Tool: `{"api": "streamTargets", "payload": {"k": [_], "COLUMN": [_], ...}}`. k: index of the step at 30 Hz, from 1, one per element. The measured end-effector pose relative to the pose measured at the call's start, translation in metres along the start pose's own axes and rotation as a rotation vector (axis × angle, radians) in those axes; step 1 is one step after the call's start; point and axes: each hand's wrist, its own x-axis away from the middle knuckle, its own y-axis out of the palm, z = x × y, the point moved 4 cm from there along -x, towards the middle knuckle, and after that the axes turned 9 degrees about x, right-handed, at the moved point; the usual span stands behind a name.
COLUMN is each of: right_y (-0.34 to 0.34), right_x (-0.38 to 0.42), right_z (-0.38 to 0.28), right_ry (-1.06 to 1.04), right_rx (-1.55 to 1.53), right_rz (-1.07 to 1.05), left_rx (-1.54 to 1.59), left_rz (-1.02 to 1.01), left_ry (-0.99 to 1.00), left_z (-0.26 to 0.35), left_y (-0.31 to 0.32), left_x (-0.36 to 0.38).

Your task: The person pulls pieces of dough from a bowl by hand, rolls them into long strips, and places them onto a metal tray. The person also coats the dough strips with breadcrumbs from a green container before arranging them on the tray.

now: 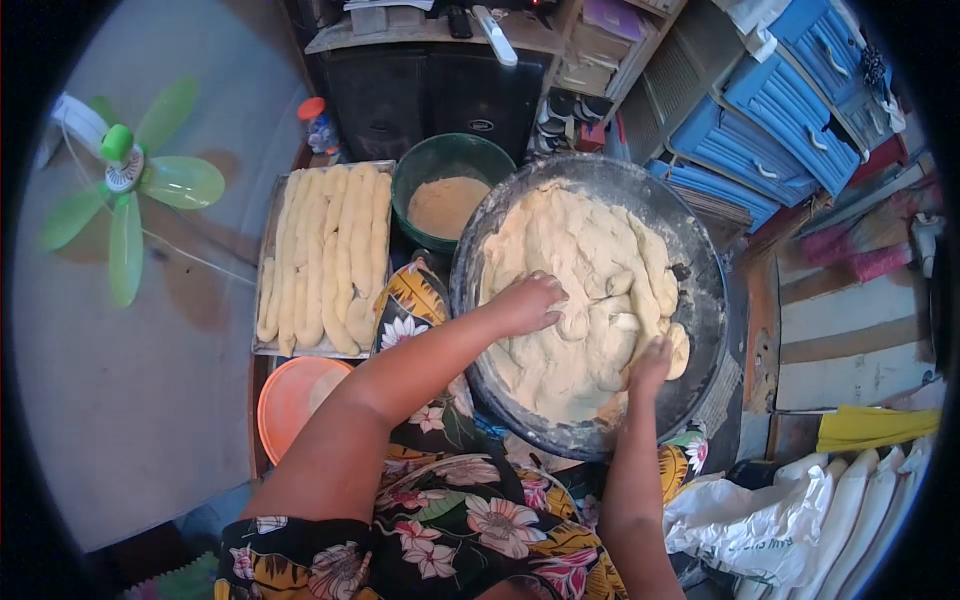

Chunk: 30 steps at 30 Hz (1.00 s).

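Dough strand [657, 270], long axis pointing away (leftward), right hand [651, 365] clasping it, left hand [530, 303], grip unclear.

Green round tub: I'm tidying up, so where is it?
Head view, upper centre, slightly left: the green tub sits between the rectangular tray of pale dough strips and the large round black basin.

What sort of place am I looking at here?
Probably a room in a home, used for small-scale baking. A wide dark basin full of dough and a tray of long rolls suggest the baking; the blue drawers look household.
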Motion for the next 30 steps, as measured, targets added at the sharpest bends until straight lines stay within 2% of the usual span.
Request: {"api": "streamTargets", "payload": {"k": [1, 3, 4, 6, 7, 8, 10, 11, 12, 13, 14, 15, 16, 17, 18, 20, 23, 24, 26, 27, 28, 30], "right_y": [-0.005, -0.011, -0.013, -0.011, -0.014, -0.01, 0.026, 0.031, 0.033, 0.032, 0.028, 0.022, 0.015, 0.017, 0.02, 0.018, 0.022, 0.022, 0.019, 0.017, 0.014, 0.012], "right_x": [-0.006, -0.011, -0.005, 0.024, 0.055, 0.085, 0.122, 0.12, 0.121, 0.124, 0.122, 0.115, 0.108, 0.096, 0.088, 0.068, 0.073, 0.08, 0.096, 0.105, 0.113, 0.131], "right_z": [-0.002, -0.001, -0.016, -0.056, -0.098, -0.133, -0.143, -0.135, -0.129, -0.125, -0.119, -0.11, -0.101, -0.085, -0.076, -0.061, -0.062, -0.064, -0.065, -0.065, -0.065, -0.065], "right_ry": [-0.01, 0.236, 0.229, 0.029, -0.101, -0.226, -0.654, -0.654, -0.808, -0.959, -0.958, -0.91, -0.853, -0.739, -0.735, -0.587, -0.608, -0.606, -0.622, -0.636, -0.635, -0.602], "right_rx": [-0.007, -0.833, -0.834, -0.606, -0.321, -0.035, -0.066, -0.068, 0.03, 0.131, 0.131, 0.296, 0.458, 0.315, 0.316, 0.294, 0.289, 0.271, 0.297, 0.326, 0.322, 0.475], "right_rz": [-0.004, -0.053, -0.064, -0.185, -0.307, -0.42, -0.747, -0.74, -0.668, -0.593, -0.592, -0.468, -0.342, -0.339, -0.34, -0.163, -0.257, -0.292, -0.325, -0.357, -0.361, -0.544], "left_rx": [-0.008, 0.061, 0.057, 0.658, 0.946, 0.946, 1.635, 1.351, 1.348, 0.918, 0.491, 0.491, 0.229, -0.032, -0.031, -0.244, -0.394, -0.397, -0.294, -0.361, -0.363, -0.429], "left_rz": [0.009, 0.11, 0.12, 0.029, 0.043, 0.037, 0.126, 0.258, 0.254, 0.122, -0.002, -0.003, 0.012, 0.024, 0.02, 0.023, -0.084, -0.081, -0.254, -0.163, -0.167, 0.327], "left_ry": [-0.004, 0.015, 0.01, -0.279, -0.352, -0.355, -0.612, -0.718, -0.716, -0.644, -0.557, -0.557, -0.508, -0.453, -0.453, -0.024, -0.017, -0.022, -0.013, -0.063, -0.066, -0.213], "left_z": [0.0, 0.002, 0.009, 0.013, -0.001, 0.006, 0.022, 0.007, -0.011, -0.032, -0.041, -0.033, -0.015, -0.003, -0.004, 0.013, 0.039, 0.038, 0.033, 0.023, 0.014, 0.0], "left_y": [0.0, -0.001, -0.003, 0.005, 0.026, 0.024, 0.013, 0.012, 0.012, 0.005, 0.001, -0.003, -0.014, -0.019, -0.007, 0.025, 0.041, 0.037, 0.034, 0.026, 0.028, 0.011], "left_x": [0.001, 0.006, 0.007, 0.008, 0.005, 0.01, 0.021, 0.024, 0.025, 0.025, 0.024, 0.024, 0.027, 0.028, 0.029, 0.023, 0.028, 0.027, 0.026, 0.024, 0.02, 0.016]}}
